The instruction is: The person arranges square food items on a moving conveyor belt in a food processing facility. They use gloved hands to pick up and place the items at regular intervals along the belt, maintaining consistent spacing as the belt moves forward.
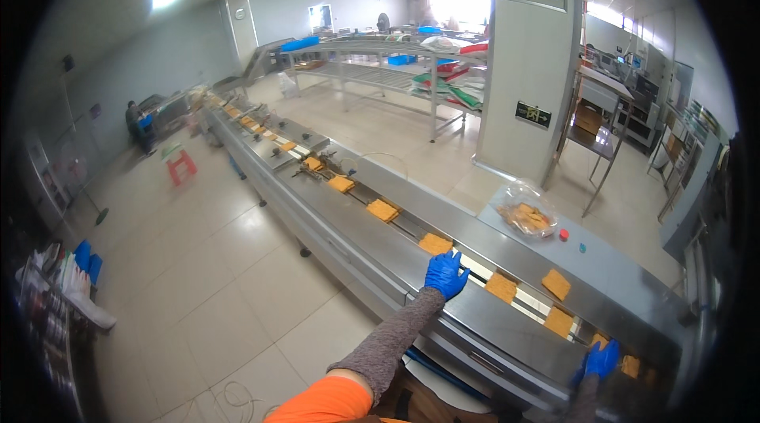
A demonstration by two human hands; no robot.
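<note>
- Step, as judged: hand-tending orange-brown snack squares (pixel 500 287) sitting in a spaced row in the channel of the steel conveyor (pixel 340 221).
- Next move, as judged, calls for a light flat-fingered touch, squaring pieces up in the channel without snapping edges.
- Left hand (pixel 447 275): blue glove, palm down over the conveyor's near plate, forearm slanting in from the near side; fingers partly curled, tips by the channel beside a nearby square (pixel 435 244). Contact and any hold: can't tell.
- Right hand (pixel 602 360): blue glove, low at the conveyor's near-right end, fingers reaching over the channel, partly covering the end square (pixel 599 340). Finger gap hidden; pinched or just touched, can't tell.
- Loose square (pixel 556 284) outside the row, on the conveyor's far-side plate.
- Clear bag (pixel 527 219) of similar pieces beyond the conveyor's far side, red cap (pixel 564 234) beside it.
</note>
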